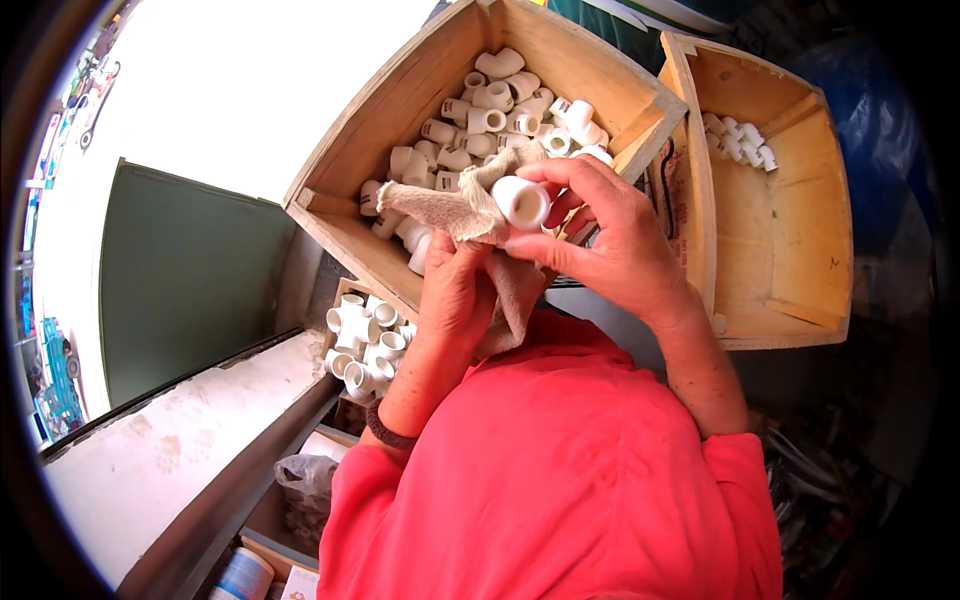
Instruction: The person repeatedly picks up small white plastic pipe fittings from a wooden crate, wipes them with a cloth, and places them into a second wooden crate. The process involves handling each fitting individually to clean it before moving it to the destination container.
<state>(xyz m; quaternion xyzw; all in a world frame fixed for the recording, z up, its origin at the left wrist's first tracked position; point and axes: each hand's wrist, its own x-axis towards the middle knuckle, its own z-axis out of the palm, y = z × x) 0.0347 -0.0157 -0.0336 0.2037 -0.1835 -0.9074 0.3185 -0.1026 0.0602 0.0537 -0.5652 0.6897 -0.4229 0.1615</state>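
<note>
Between the fingers and thumb of my right hand [615,225] is a white plastic pipe elbow [521,200], its round opening facing me. My left hand [455,285] is closed on a beige cloth [450,208], which lies against the elbow and hangs down below the hand. Both hands are close together over the near side of a large wooden box [400,90]. Inside that box lies a pile of similar white pipe elbows [487,120], some with small dark print. The cloth and my hands hide part of the pile.
A second wooden box [790,240] at right holds a few small white fittings [740,140]. More white fittings [370,340] fill a smaller box at lower left. Beyond it are a pale ledge [180,440] and a dark green panel [180,280]. A plastic bag [308,475] lies lower left.
</note>
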